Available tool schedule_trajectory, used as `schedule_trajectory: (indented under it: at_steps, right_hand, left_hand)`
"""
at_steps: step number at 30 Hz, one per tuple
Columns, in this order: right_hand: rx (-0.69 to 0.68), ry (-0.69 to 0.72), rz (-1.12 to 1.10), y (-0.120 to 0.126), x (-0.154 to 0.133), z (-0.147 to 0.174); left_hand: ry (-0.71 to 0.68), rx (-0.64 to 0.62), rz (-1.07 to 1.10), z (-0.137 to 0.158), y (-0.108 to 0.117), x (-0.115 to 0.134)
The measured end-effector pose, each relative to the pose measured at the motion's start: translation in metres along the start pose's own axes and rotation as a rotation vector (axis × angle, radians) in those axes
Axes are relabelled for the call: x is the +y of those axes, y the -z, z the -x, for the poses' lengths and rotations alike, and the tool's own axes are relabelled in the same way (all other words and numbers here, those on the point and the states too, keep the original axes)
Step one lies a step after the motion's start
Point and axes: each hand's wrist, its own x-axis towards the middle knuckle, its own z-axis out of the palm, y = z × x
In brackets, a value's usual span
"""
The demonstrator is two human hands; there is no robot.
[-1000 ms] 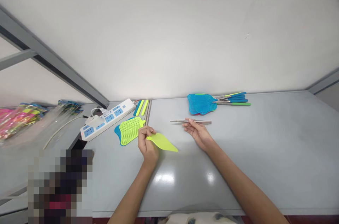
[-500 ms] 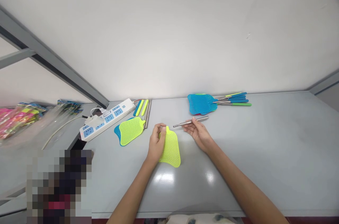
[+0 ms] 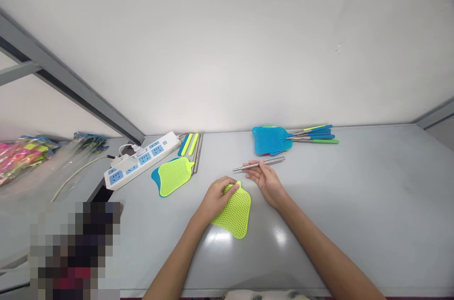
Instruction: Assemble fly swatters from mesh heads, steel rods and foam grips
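Note:
My left hand (image 3: 219,198) grips a yellow-green fly swatter head (image 3: 235,212) near its neck, the mesh hanging toward the table's front. Between the thumb and fingers of my right hand (image 3: 266,180) is a silver telescopic rod (image 3: 271,162), its thin end pointing left. The rod and the swatter's neck are apart. To the left, another yellow-green swatter head (image 3: 175,176) lies partly over a blue swatter head (image 3: 155,177). Beside them rest yellow and blue handle grips (image 3: 188,144) and silver rods (image 3: 197,154).
Swatters with blue heads on top (image 3: 271,140) are stacked near the wall, handles to the right. A white power strip (image 3: 144,160) with plugs and cable lies at the left. Bright plastic packages (image 3: 24,158) sit farther left, beyond a metal frame (image 3: 81,101).
My left hand has moved right and nearer to me, tilting the swatter head so its neck points up and right. The rod in my right hand has shifted slightly right.

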Motion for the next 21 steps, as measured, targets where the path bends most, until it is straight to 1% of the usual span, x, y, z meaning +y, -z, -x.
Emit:
schedule_trajectory:
  at_steps: [5,11,21]
  right_hand:
    - [0.042,0.051,0.0,-0.0014,0.0031,0.0017]
    - [0.113,0.079,0.017,-0.0032,0.0057,0.0024]
    - [0.104,0.104,0.029,-0.0035,0.0064,0.0033]
  left_hand:
    - [-0.039,-0.002,-0.037,-0.0004,-0.0002,-0.0014]
    - [-0.046,0.005,-0.057,-0.0003,-0.0007,-0.0036]
    - [-0.044,0.011,-0.053,0.0003,0.0004,0.0001]
